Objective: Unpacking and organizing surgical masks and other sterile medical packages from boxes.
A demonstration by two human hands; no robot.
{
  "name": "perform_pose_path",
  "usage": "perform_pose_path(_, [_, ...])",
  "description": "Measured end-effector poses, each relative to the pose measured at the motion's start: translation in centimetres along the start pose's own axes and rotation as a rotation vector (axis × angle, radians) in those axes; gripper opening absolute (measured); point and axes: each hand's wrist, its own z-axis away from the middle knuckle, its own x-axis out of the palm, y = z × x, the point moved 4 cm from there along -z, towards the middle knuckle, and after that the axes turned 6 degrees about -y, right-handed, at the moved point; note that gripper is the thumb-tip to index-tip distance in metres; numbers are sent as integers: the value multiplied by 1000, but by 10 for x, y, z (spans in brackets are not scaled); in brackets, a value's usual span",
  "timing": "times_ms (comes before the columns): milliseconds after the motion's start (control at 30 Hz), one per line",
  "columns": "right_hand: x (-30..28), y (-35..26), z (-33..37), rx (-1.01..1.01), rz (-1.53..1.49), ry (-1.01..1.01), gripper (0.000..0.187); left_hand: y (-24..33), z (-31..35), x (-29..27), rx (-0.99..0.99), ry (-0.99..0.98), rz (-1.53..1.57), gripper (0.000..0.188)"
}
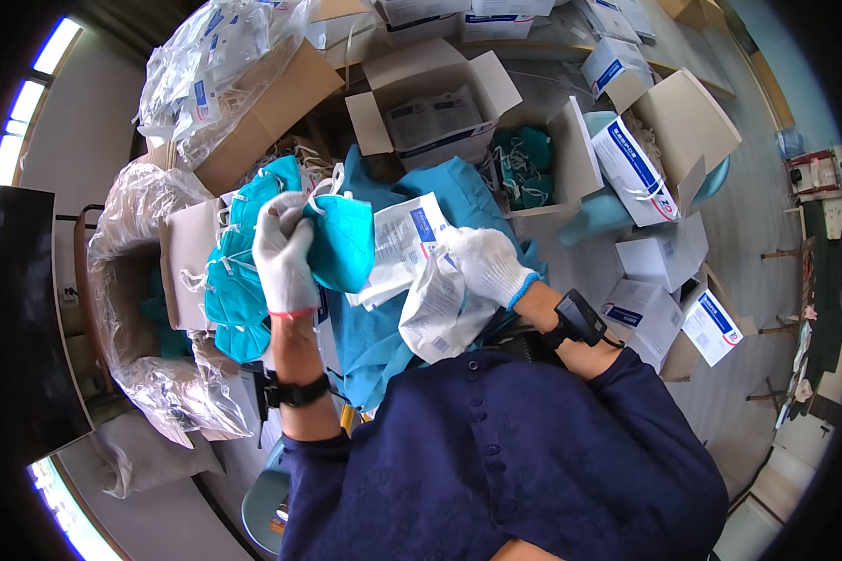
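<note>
In a white knit glove with a red cuff, my left hand (285, 254) is closed, pinching a teal cup-shaped face mask (346, 243) with white straps near its top. Just left of that hand hangs or lies a row of overlapping teal masks (238, 294); how they are supported is hidden. My right hand (486, 266), gloved in white with a blue cuff, closes on a crumpled white printed plastic bag (435, 318). More flat white printed bags (400, 245) lie between the hands on blue cloth (346, 327). The right fingertips are partly hidden.
An open carton (444, 140) stands at the far middle. To its right, another carton (575, 159) holds teal masks. Clear plastic wrap surrounds a box (145, 252) at left. Several white and blue printed boxes (641, 318) are at right. A plastic heap (215, 75) sits far left.
</note>
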Motion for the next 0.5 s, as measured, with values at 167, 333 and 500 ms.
perform_pose_path(167, [-5,-12,0,11,127,-132,22,-2,-48,24,14,-323,-606,17])
perform_pose_path(333, [-4,-10,3,-29,102,-43,22,-64,-28,80,-21,-731,-1229,37])
perform_pose_path(500, [-12,4,1,80,-252,136,25,-86,-5,69,-69,-703,-1165,33])
